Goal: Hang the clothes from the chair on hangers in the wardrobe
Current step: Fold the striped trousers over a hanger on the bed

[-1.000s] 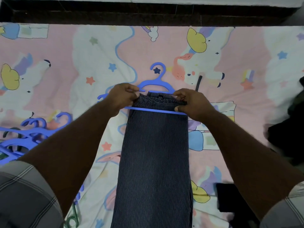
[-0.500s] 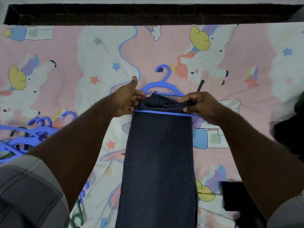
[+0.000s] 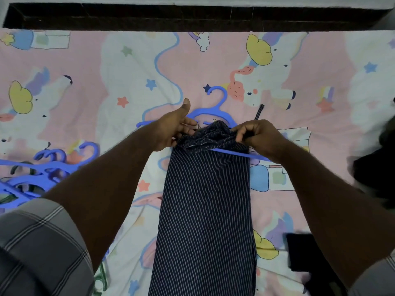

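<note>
Dark pinstriped trousers lie lengthwise on the bed, their waistband bunched up above the lower bar of a blue plastic hanger. The hanger lies flat with its hook pointing away from me. My left hand is at the left end of the bunched waistband, thumb raised and fingers straight, touching the cloth. On the right end, my right hand pinches the gathered fabric with curled fingers, close to the hanger bar.
A pile of several blue hangers lies at the left on the pink cartoon bedsheet. Dark clothing sits at the right edge. A black flat object lies near my right forearm. A dark bed frame runs along the far side.
The waistband has been pushed from flat into a bunch above the hanger bar. My left hand let go of it and spread its fingers; my right hand kept its hold.
</note>
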### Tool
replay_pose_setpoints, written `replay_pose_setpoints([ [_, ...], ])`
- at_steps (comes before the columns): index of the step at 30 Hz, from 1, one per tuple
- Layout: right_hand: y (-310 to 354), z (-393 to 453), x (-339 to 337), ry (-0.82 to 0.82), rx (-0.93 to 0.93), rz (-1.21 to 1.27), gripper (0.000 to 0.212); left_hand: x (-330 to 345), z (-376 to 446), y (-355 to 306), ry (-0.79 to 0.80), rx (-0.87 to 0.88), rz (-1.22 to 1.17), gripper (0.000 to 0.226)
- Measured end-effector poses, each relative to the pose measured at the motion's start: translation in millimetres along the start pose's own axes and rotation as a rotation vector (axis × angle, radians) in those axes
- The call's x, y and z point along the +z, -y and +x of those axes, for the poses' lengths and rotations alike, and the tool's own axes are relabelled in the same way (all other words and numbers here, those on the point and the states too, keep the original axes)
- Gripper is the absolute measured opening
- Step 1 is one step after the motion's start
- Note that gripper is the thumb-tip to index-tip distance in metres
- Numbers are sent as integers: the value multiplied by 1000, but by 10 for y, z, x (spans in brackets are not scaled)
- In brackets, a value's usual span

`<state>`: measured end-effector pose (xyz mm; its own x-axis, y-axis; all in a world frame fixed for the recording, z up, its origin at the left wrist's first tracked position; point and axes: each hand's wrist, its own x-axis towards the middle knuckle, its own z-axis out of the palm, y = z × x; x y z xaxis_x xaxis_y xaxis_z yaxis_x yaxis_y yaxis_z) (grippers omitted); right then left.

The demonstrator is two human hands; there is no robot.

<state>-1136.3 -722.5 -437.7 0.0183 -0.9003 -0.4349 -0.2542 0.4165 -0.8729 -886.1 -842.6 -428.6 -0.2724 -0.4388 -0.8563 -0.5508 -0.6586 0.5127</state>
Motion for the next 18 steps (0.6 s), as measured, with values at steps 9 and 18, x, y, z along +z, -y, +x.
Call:
replay_pose_setpoints([
  [9,9,-76,5,-122,123,62,52,39,-15,81,-128,96,80,71],
  [18,95,111,141,-90,207,-170,46,71,84,35,-376,126,162,21],
])
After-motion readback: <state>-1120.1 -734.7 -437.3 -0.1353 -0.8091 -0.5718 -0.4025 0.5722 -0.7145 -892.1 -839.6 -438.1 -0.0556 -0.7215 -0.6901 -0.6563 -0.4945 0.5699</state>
